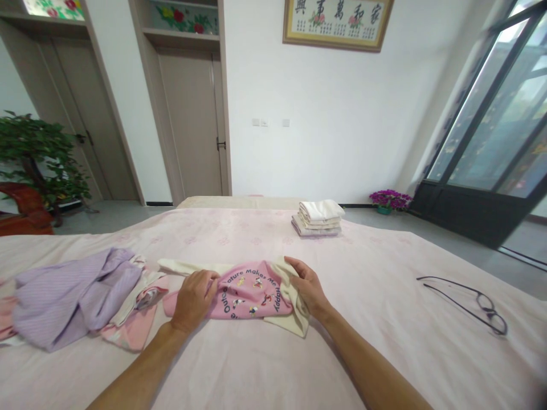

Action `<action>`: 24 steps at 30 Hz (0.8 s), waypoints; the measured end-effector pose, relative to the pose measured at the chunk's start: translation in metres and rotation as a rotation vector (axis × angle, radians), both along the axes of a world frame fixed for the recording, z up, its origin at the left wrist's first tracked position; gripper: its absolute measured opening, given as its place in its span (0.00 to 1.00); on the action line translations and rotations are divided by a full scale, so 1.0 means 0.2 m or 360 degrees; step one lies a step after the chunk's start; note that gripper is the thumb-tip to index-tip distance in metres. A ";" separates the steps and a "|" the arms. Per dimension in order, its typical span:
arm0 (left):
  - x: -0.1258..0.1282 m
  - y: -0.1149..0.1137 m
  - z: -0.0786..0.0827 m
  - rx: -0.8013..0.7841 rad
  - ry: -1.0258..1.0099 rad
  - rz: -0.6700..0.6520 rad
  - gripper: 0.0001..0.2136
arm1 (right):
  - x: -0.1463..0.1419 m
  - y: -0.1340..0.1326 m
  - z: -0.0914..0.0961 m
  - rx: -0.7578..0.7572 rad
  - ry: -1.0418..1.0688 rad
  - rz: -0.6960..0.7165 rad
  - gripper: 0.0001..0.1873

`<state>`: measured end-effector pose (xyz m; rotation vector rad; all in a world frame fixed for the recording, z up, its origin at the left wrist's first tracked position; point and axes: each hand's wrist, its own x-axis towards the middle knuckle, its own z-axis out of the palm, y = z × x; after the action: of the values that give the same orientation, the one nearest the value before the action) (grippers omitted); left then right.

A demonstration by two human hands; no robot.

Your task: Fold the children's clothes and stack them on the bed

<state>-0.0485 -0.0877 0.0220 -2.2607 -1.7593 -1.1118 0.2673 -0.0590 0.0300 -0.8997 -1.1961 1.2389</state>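
A pink children's shirt [252, 296] with cream sleeves lies on the bed in front of me, partly folded, its printed lettering and small cartoon figures facing up. My left hand [197, 296] is closed on the pink cloth near its left end, with the fingertips partly hidden in the fabric. At the right end, my right hand [308, 287] grips the bunched cream sleeve between thumb and fingers. One cream sleeve stretches out to the left behind my left hand. A corner of the other hangs toward me below my right hand.
Left of the shirt is a loose heap of clothes [81, 296], lilac and pink. A stack of folded clothes [318, 218] sits near the far edge of the pink bedsheet [384, 267]. Eyeglasses [474, 304] lie unfolded at the right.
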 end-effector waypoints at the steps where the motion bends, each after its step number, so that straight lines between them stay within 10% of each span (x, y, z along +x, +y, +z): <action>1: 0.03 -0.02 0.01 -0.0007 -0.0075 -0.0058 0.10 | -0.03 -0.02 0.01 0.0008 0.0013 0.0058 0.30; 10: 0.43 -0.17 0.03 -0.1050 -0.1351 -0.0609 0.29 | -0.28 -0.19 0.09 0.0057 0.0121 0.0449 0.34; 14: 0.52 -0.17 0.04 -0.1124 -0.1780 -0.0688 0.29 | -0.34 -0.24 0.07 -0.0097 0.0264 0.0629 0.36; 24: 0.47 -0.12 0.03 -0.0896 -0.2771 -0.0393 0.10 | -0.20 -0.05 0.06 -0.0211 -0.0079 -0.0089 0.21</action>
<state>0.0451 -0.1120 0.0290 -1.3914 -2.1973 -3.6685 0.2278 -0.0684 0.0427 -1.0601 -1.1301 1.2684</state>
